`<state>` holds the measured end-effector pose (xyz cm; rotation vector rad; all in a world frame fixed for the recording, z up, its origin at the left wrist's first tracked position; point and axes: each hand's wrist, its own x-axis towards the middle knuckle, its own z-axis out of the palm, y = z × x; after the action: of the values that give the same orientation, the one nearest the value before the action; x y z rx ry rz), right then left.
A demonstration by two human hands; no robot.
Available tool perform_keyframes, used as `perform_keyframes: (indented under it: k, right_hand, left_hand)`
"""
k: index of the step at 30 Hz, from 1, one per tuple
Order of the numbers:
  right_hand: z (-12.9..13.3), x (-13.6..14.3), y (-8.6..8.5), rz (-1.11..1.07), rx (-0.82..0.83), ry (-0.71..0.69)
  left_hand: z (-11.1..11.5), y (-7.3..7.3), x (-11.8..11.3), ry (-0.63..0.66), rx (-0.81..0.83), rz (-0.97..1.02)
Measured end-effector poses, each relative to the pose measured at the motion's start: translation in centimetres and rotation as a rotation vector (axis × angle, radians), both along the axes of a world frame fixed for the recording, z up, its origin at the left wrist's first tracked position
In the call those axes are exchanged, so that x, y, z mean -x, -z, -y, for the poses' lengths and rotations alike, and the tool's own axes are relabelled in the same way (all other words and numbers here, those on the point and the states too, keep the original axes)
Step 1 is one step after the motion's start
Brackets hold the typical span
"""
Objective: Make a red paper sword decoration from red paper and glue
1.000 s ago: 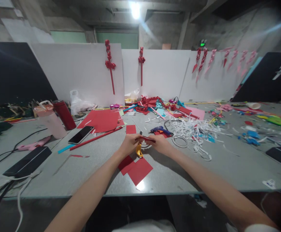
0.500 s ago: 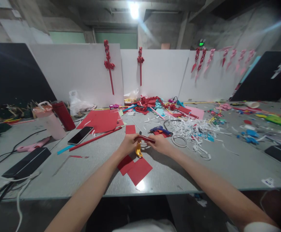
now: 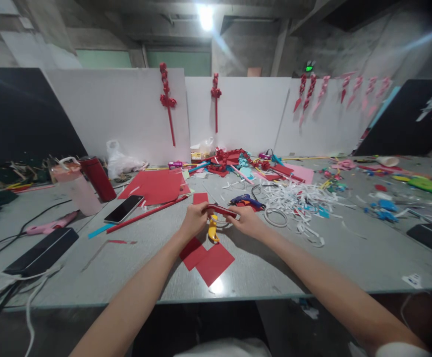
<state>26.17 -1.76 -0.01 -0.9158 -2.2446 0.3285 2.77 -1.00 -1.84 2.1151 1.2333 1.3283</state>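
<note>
Basically, you've got both hands on one red paper piece [image 3: 221, 210], held up just above the middle of the table [image 3: 342, 253]. Your left hand [image 3: 195, 220] pinches its left end, fingers curled in, and your right hand [image 3: 249, 222] grips the other end between thumb and fingers. The paper looks bent or folded, with a slight bow between your hands, but it's too small to tell how many layers there are. Right below it sits a yellow tool [image 3: 213, 233], partly hidden up top, so I can't say exactly what it is. Closer to you, two red squares [image 3: 216, 265] lie overlapping, and a smaller red square [image 3: 200, 198] is just beyond your left hand. Past your right hand there's a blue glue gun [image 3: 247, 200], then a white ring [image 3: 276, 226] beside a messy heap of white paper shreds [image 3: 301, 196]. Over on your left you've got a phone [image 3: 124, 209], a long red stick [image 3: 147, 214] with a blue strip [image 3: 97, 230] by its near end, and a big red sheet [image 3: 154, 186] behind them. Farther left, a pink tumbler [image 3: 78, 188] stands next to a tilted-looking red bottle [image 3: 99, 178], with a pink glue gun [image 3: 52, 224] nearby.
</note>
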Motion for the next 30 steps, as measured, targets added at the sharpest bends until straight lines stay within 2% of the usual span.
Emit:
perform_keyframes:
  k: [10,17,23,30]
  right_hand:
    - [-0.2,0.3,-0.3,-0.21,0.158,0.027]
    - [-0.5,0.3,-0.1,-0.418,0.306,0.003]
    - [-0.6,0.1,-0.1,-0.448,0.297,0.014]
    - [-0.5,0.1,-0.4,-0.502,0.338,-0.032]
  left_hand:
    - [0.1,-0.5,0.1,0.007,0.03,0.107]
    - [-0.3,-0.7,-0.1,0.089,0.256,0.269]
    - [-0.3,-1.3,0.1,0.106,0.264,0.404]
    - [-0.1,-1.4,-0.1,0.155,0.322,0.428]
